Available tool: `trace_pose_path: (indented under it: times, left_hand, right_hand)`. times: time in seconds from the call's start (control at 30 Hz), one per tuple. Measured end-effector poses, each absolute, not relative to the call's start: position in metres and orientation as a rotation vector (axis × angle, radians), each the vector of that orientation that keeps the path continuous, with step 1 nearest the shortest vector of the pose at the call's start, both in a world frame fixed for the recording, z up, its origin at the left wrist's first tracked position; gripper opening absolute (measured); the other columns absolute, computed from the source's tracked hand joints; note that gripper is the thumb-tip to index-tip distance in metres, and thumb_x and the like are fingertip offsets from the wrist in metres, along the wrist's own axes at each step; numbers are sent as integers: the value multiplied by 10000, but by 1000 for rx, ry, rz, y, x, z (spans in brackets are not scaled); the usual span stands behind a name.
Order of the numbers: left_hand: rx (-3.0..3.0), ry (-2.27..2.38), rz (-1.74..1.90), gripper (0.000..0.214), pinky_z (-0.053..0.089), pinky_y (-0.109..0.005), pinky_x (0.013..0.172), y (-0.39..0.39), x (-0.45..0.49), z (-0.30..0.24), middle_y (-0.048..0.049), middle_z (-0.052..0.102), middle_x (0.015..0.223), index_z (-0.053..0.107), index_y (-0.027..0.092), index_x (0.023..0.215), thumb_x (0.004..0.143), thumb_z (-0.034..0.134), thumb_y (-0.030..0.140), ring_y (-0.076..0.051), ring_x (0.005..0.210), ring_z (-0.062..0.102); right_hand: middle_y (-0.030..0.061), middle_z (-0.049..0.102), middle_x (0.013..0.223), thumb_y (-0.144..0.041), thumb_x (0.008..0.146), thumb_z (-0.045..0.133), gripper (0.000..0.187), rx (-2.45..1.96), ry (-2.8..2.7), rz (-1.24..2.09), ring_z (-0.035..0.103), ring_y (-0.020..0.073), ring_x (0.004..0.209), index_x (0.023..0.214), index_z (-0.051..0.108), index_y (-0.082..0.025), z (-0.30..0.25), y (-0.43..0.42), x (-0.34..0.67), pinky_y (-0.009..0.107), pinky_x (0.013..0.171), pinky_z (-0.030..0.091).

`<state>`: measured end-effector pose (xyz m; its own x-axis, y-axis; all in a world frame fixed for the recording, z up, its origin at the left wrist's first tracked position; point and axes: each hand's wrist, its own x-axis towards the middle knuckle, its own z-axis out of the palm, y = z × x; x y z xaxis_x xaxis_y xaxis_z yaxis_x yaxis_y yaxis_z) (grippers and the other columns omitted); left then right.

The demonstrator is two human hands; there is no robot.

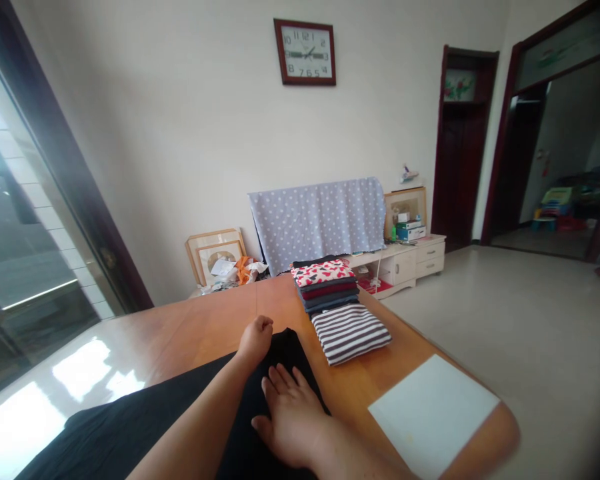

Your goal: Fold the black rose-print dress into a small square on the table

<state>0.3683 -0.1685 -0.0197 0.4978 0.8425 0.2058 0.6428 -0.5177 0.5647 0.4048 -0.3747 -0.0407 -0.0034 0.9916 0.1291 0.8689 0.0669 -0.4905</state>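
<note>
A black garment (145,417) lies spread over the wooden table in front of me. At its far edge my left hand (255,343) is closed with the fingers curled in; whether a bit of the cloth is inside them is hidden. Nearer to me, my right hand (293,417) rests palm down on the garment, fingers stretched out and slightly apart. Just beyond my hands, to the right, a folded striped garment (351,333) sits at the front of a row of folded clothes (327,287), among them dark red, blue and heart-patterned ones.
The wooden table (200,320) has a rounded right corner, where a pale rectangular sheet (433,413) lies. Behind it stand a low white cabinet (405,265) and something draped with a dotted cloth (320,220). Framed pictures (215,253) lean at the wall. A glass door (35,200) is on the left.
</note>
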Motion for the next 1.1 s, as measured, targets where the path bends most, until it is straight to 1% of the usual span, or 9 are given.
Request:
trace_pose_path:
  times: [0.1,0.2,0.3,0.47,0.6,0.73,0.9,1.03,1.1]
  left_hand:
    - [2332,1224,680,219,491,-270,802,-177,334,-21,-59,749,1017,674,195,1021,904,499,254,-208,996,673]
    - [2338,1211,685,225,486,-269,832,-187,297,-23,-52,756,1017,691,197,1015,899,505,248,-203,992,673]
    - [2375,1205,691,246,484,-283,879,-199,259,-26,-66,748,1071,693,193,1057,897,518,259,-212,1024,668]
    - [2436,1219,717,316,443,-315,1022,-232,194,-28,-106,684,1224,681,192,1158,895,556,313,-239,1156,620]
    - [2490,1234,693,384,422,-320,1071,-264,142,-25,-112,620,1332,654,206,1240,916,545,382,-246,1236,575]
    - [2524,1314,688,414,415,-358,1095,-286,89,-23,-118,585,1389,637,213,1275,929,530,415,-267,1286,539]
    - [2533,1439,770,430,417,-425,1102,-297,28,-25,-128,594,1375,638,195,1270,959,465,437,-292,1275,551]
    - [2544,1506,775,485,413,-436,1106,-297,-4,-27,-132,597,1373,638,179,1269,967,425,493,-301,1281,549]
    - [2551,1508,754,516,409,-442,1107,-298,-12,-28,-130,592,1385,635,180,1276,970,401,524,-306,1289,544]
  right_hand:
    - [168,198,1624,-569,978,318,743,-1871,-1917,367,96,287,1526,1544,302,-88,-41,-374,403,522,1228,42]
    - [149,186,1631,-565,973,338,738,-1888,-1920,357,105,278,1526,1551,295,-107,-43,-373,402,506,1228,34]
    - [135,159,1639,-572,974,328,741,-1908,-1950,375,92,275,1528,1555,287,-116,-43,-372,401,500,1225,40]
    - [105,135,1646,-579,983,274,733,-1969,-2030,377,66,250,1532,1566,262,-135,-42,-372,399,476,1227,29]
    - [96,147,1646,-597,982,246,744,-2024,-2065,336,64,241,1533,1574,243,-147,-49,-370,398,455,1230,31]
    - [92,167,1646,-631,970,222,773,-2055,-2117,298,64,240,1533,1577,232,-153,-58,-367,398,461,1230,57]
    - [97,194,1642,-658,959,223,788,-2103,-2148,249,96,257,1529,1576,242,-167,-58,-368,399,475,1224,91]
    - [113,198,1638,-679,947,270,797,-2138,-2164,181,109,294,1525,1555,307,-165,-45,-371,400,507,1218,88]
    - [121,221,1631,-678,944,294,792,-2147,-2144,165,125,306,1521,1534,358,-154,-37,-374,398,507,1218,105]
